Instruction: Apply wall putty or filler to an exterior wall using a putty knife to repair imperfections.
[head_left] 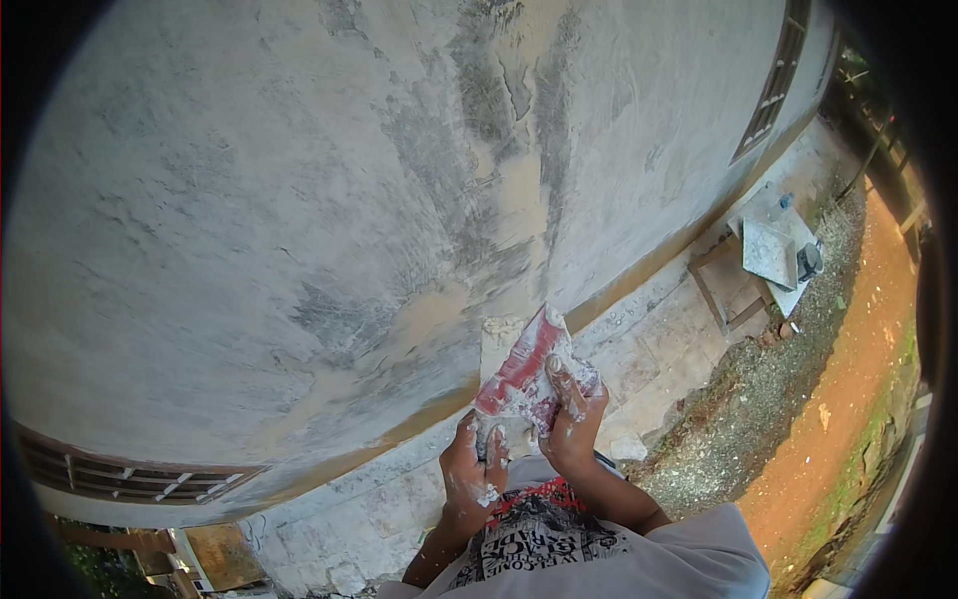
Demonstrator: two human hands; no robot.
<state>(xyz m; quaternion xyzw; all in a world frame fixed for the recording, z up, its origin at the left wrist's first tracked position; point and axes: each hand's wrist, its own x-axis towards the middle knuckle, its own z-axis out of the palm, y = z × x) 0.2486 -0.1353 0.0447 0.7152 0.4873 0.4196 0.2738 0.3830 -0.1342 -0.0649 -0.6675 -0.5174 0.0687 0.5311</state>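
In my right hand (576, 424) is a wide red putty scraper (526, 365) smeared with white putty, my thumb pressed on its upper face. My left hand (475, 467) grips the lower end of a flat putty-covered plate (496, 339), which lies partly behind the scraper. Cream putty sits at the plate's far edge, and the two tools overlap. White putty coats the fingers of both hands. Just beyond them rises a grey plastered wall (230, 200) with fresh cream patches (519, 195) and darker rough areas.
Barred windows (773, 85) break the wall at upper right and lower left. At right, a stand holds a whitish tray (768, 253) and a dark container (808, 262). A pale paved ledge (659, 359) follows the wall, beside gravel (718, 424) and orange soil (808, 419).
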